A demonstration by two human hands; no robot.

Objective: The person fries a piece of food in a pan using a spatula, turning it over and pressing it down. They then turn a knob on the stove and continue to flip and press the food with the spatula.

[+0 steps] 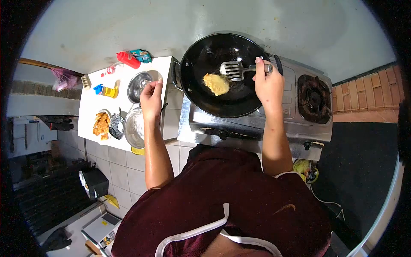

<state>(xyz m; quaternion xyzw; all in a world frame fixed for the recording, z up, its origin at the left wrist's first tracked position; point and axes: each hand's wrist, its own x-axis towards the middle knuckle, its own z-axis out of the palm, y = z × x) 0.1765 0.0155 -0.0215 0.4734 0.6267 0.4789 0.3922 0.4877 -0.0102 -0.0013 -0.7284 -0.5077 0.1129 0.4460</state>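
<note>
White-topped counter (159,67) against a pale wall, tiled front below, seen from above. Far left on it: a red bottle (128,60) lying beside a blue packet (141,55); a bottle of yellow oil (107,91) with a blue cap; a plate of golden fried pieces (101,124); a small dark bowl (116,126) touching that plate; a large steel bowl (134,127) at the counter's near edge. Next: a round steel vessel (139,82), with the left hand (151,97) raised just over its right rim, fingers curled in toward the thumb; whether they pinch anything cannot be told. Centre: a black wok (204,52) on the left burner of a steel two-burner stove (295,122), holding one yellow fritter (216,84) near the middle of the pan. A slotted metal spatula (232,70) sits just above and right of the fritter, blade low in the wok, close to it though contact cannot be made out. The right hand (268,84) is closed firmly around the spatula's handle at the wok's right rim. Far right: the second burner (314,97), unlit and bare. Handling note, as a judgement: the blade should go in nearly flat and slide fully under the fritter before any lift, since it looks soft and could tear; wrist kept well above the hot rim, movement slow enough not to splash oil.
</note>
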